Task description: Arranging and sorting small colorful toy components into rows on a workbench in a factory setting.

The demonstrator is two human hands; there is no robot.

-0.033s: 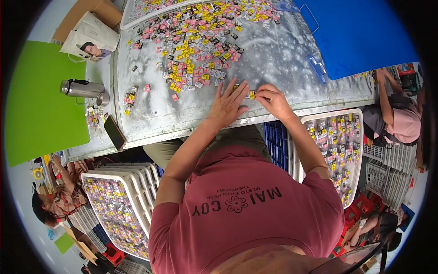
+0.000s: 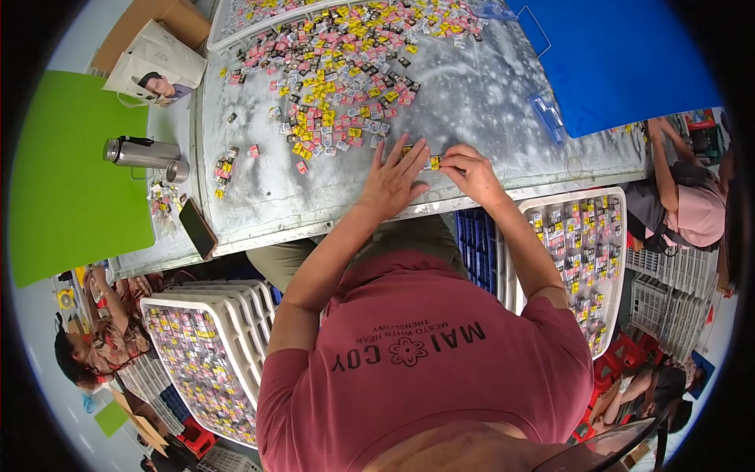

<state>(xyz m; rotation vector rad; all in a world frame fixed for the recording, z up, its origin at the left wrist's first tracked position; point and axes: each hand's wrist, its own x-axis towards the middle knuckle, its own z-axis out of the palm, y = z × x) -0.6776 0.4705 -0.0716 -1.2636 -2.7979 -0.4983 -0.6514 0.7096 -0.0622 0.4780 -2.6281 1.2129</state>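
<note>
Carefully gripped a yellow piece [image 2: 434,163] in the closed pinch of the right hand [image 2: 474,174], on the inner side; held the left hand [image 2: 391,182] just beside this grip, open and flat over the table [image 2: 472,98]. Probably needed light, even pressure, to leave the piece straight, with the pile [image 2: 338,102] beyond the grip.

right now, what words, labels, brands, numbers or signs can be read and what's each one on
Red shirt: dark lettering around a flower, large enough to read; I don't copy out wording.
White bag: a small line of print, too small to read.
Small coloured pieces heaped on the table: marks too small to read.
Yellow piece at the right hand: too small to read.
</note>
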